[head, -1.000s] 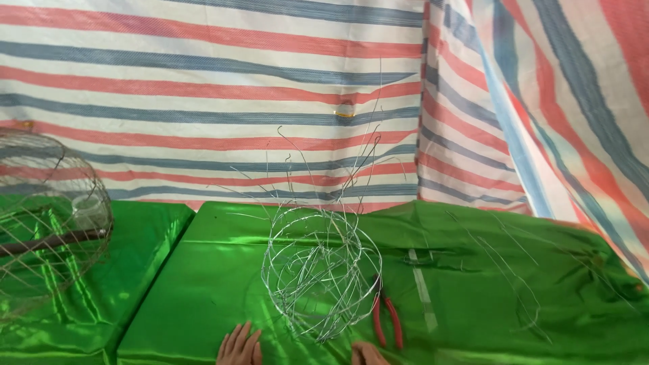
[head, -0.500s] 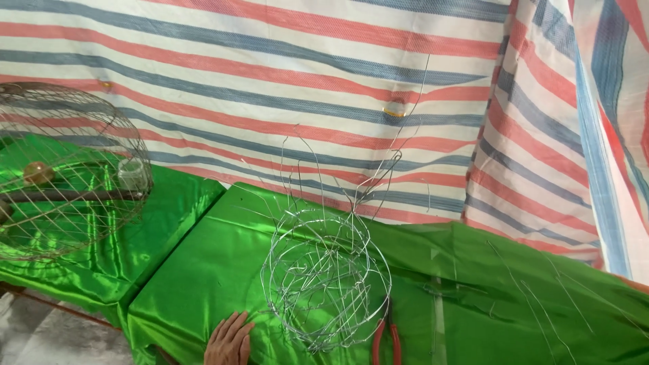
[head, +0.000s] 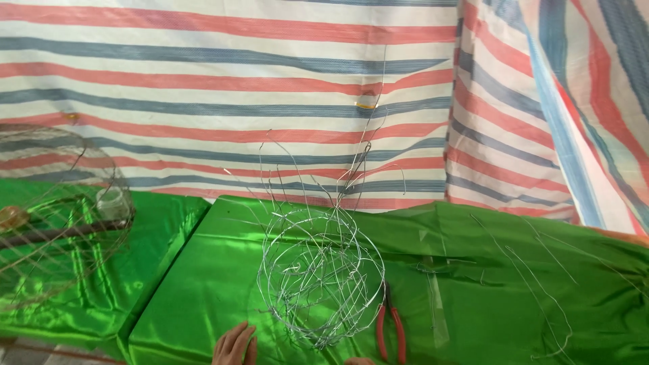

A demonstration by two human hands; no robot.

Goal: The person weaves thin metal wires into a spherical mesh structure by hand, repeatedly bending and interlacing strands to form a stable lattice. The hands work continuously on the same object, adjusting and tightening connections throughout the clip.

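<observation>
Left hand (head: 235, 345) lies flat, fingers spread, on the green cloth (head: 203, 284) at the near edge, holding nothing. We see the wire basket frame (head: 321, 277) just right of it, loose ends pointing up. Right hand (head: 358, 361) is barely visible; grip unclear. Red-handled pliers (head: 391, 328) lie right of the frame. Versus earlier, the view has swung right.

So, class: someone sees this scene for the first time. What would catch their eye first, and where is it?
Probably the half-woven wire basket at the middle of the shiny green cloth, loose wire ends sticking up. Red-handled pliers lie just right of it, and the left hand rests at its lower left. Behind hangs a red, blue and white striped tarp.
</observation>
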